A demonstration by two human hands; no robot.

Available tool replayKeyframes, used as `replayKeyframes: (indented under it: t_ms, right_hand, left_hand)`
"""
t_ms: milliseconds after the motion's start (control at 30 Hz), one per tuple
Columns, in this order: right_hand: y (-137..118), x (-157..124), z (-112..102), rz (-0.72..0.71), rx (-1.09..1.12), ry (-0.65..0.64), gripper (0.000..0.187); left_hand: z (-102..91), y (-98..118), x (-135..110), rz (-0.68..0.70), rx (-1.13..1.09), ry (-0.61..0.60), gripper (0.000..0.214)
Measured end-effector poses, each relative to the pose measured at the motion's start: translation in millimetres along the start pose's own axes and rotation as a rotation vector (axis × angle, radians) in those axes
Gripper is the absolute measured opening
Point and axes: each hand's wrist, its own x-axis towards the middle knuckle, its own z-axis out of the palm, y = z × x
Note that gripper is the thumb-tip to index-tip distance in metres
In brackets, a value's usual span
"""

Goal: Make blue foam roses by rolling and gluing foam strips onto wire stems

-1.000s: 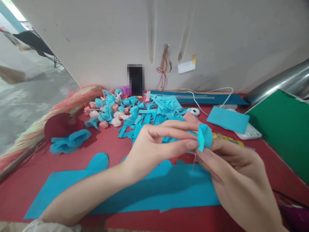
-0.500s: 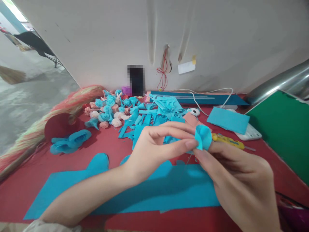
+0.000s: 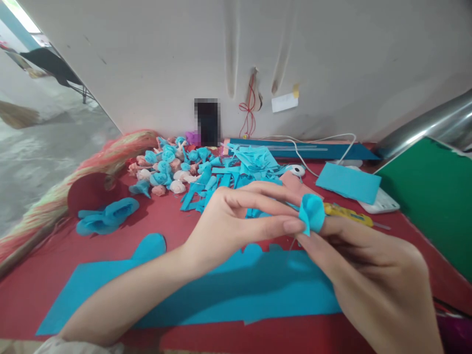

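Observation:
Between my two hands is a small blue crepe paper flower point(image 3: 311, 212), its petals curled into a cup. The thumb and fingers of my left hand point(image 3: 236, 216) pinch its left edge. My right hand point(image 3: 368, 265) grips it from the right and below, fingers curled behind it. A thin wire or thread hangs under the flower; its upper end is hidden by my fingers. Below my hands lies a long sheet of blue crepe paper point(image 3: 228, 295), with rounded blue petal pieces point(image 3: 150, 247) along its far edge.
Blue and pink paper flowers point(image 3: 165, 167) and blue scraps point(image 3: 254, 164) are heaped at the back of the red table. A yellow cutter point(image 3: 348, 215) and a folded blue paper point(image 3: 348, 182) lie right. Larger blue flowers point(image 3: 106, 216) sit left. A green board point(image 3: 431, 201) leans right.
My hands and the paper flower have shifted slightly right and down. Both hands keep their hold on it; the things on the table stay put.

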Motion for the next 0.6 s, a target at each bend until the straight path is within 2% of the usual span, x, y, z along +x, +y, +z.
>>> replayKeyframes:
  t_ms: [167,333,467,533,600]
  right_hand:
    - [1.9,3.6,-1.2,-0.029,0.108,-0.022,0.021]
    - [-0.4,6.6,4.2,0.054,0.214,0.032,0.018]
    - [-3.2,5.4,7.0,0.128,0.203,0.106,0.013]
    - [-3.9,5.1,7.6,0.165,0.165,0.103,0.009]
    - [-4.0,5.4,8.2,0.183,0.139,0.075,0.016]
  left_hand:
    - [-2.1,1.4,3.2,0.058,0.004,-0.055,0.014]
    - [1.1,1.4,3.4,0.084,0.036,0.033,0.014]
    - [3.5,-2.0,3.3,0.123,0.029,0.095,0.015]
    - [4.4,-3.9,3.6,0.124,0.019,0.117,0.014]
    - [5.5,-5.4,3.7,0.129,0.008,0.131,0.014]
